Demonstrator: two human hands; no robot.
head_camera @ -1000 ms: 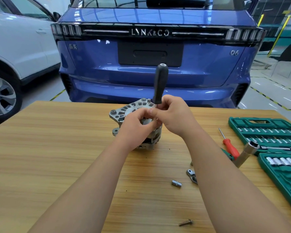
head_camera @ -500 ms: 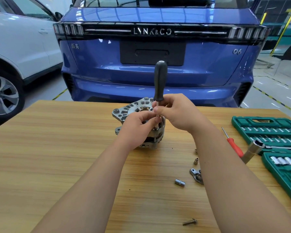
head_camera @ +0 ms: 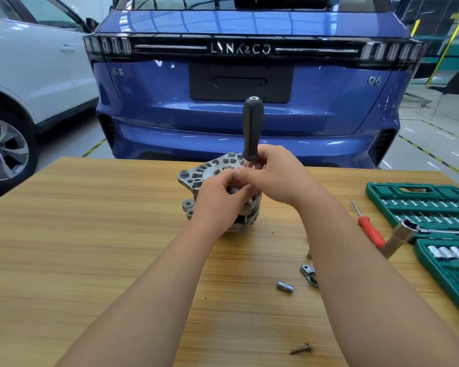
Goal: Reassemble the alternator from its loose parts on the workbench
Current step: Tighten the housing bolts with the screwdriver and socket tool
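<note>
We're on a fastening step. The grey cast-metal alternator (head_camera: 196, 178) stands upright on the wooden tabletop (head_camera: 90, 234), mid-width and nearer the far edge, w/ a black-handled driver (head_camera: 252, 128) standing vertical over its right side, shaft going down into the housing. Our right hand (head_camera: 278, 178) has its fingers pinched round the driver just below the handle. Our left hand (head_camera: 217, 197) has its fingers curled over the alternator's upper body, right beside the shaft. Driver tip & whatever it sits on are hidden behind both hands, so we can't tell which bolt it's on. Housing halves look joined, so prob. past halfway. Next move, as we judge it: keep the driver straight & twist it, left hand stopping the body from turning. Loose toward the near-right corner: a small silver socket (head_camera: 285, 286), a flat metal bracket (head_camera: 307, 272), and by the near edge a washer-head screw (head_camera: 301, 348). Prob. these go on after.
</note>
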